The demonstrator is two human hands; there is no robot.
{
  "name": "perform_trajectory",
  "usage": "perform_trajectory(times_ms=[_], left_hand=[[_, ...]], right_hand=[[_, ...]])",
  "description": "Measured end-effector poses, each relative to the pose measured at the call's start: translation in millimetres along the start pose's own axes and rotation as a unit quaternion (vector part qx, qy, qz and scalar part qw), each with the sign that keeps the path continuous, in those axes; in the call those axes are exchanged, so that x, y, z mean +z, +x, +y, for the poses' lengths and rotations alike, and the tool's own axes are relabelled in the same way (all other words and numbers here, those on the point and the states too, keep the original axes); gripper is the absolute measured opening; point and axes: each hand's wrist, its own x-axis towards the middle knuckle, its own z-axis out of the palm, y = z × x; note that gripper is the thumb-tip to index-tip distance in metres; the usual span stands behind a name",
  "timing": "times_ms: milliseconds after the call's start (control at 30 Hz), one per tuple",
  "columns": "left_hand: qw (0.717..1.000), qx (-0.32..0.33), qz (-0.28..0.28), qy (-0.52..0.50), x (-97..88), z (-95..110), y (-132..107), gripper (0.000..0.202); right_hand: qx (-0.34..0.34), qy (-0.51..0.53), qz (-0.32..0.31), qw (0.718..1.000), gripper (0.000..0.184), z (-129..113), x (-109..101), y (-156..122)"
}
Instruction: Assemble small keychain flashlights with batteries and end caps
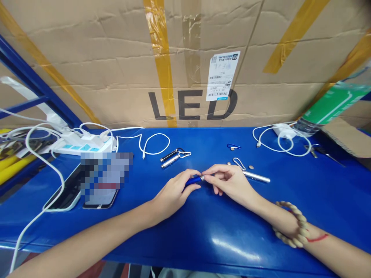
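Observation:
My left hand (174, 193) grips the blue tube of a small keychain flashlight (193, 180) between thumb and fingers. At the tube's silver end, the thumb and forefinger of my right hand (228, 178) are pinched together; whether a separate small part sits between them is hidden. Just behind my right hand lies a silver flashlight (257, 177), with a silver carabiner clip (239, 163) and a button cell (251, 167) near it. A blue carabiner clip (233, 146) rests farther back. Beyond my left hand, a black flashlight (169, 155) and another silver flashlight (170, 161) lie side by side with a clip.
Two phones (101, 197) lie on the blue table (185, 239) at left, before a white power strip (87, 144) with trailing cables. A large cardboard box (116, 77) forms the back. At right are a charger (284, 131), a green-labelled bottle (333, 102) and scissors (327, 152).

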Motion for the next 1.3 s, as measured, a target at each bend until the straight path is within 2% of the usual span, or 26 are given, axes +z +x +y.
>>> perform_trajectory(times_ms=[367,900,1167,1300], left_hand=[[1.0,0.021,0.015,-0.01,-3.2,-1,-1,0.015],[0.999,-0.007,-0.034,-0.014,-5.4,10,-4,0.015],[0.999,-0.008,-0.044,-0.029,-2.7,10,-7,0.013],[0.999,-0.009,-0.045,-0.027,-2.8,10,-7,0.011]], right_hand=[[0.051,0.059,0.029,0.997,0.035,-1,-2,3],[0.044,0.048,0.008,0.998,0.033,0,-2,-3],[0.048,0.025,-0.002,0.999,0.03,-6,-1,-5],[0.029,0.025,-0.005,0.999,0.028,-7,-1,-5]])
